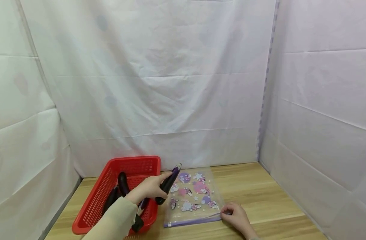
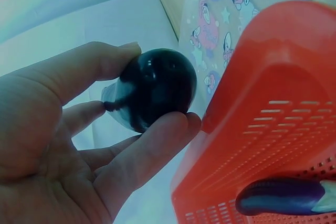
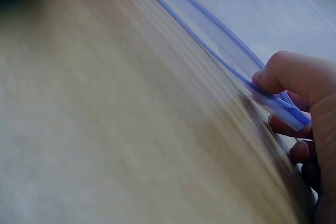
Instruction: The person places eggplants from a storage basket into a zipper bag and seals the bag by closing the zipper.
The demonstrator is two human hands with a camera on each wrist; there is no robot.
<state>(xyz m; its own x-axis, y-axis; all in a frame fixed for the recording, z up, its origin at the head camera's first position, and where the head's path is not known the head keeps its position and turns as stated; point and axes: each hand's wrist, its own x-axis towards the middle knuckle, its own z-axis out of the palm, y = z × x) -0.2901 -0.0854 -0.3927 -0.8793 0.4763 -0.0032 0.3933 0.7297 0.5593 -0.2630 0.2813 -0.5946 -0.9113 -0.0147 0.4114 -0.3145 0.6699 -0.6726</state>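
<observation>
My left hand (image 1: 151, 188) grips a dark purple eggplant (image 1: 169, 183) between thumb and fingers, held up beside the basket's right wall and near the bag's left edge. In the left wrist view the rounded end of that eggplant (image 2: 157, 90) faces the camera. On the table lies a clear zip bag (image 1: 195, 196) printed with cartoon figures and stars, its purple zip edge toward me. My right hand (image 1: 237, 218) pinches the right corner of that edge. In the right wrist view the two blue-purple zip strips (image 3: 210, 35) stand apart along the mouth and meet at my fingers.
Left of the bag stands a red plastic basket (image 1: 94, 203) with several eggplants, one of them (image 1: 122, 183) leaning at its back. My left sleeve (image 1: 116, 218) crosses the basket's front. White cloth (image 1: 158, 83) hangs behind and on both sides of the wooden table (image 1: 261, 193).
</observation>
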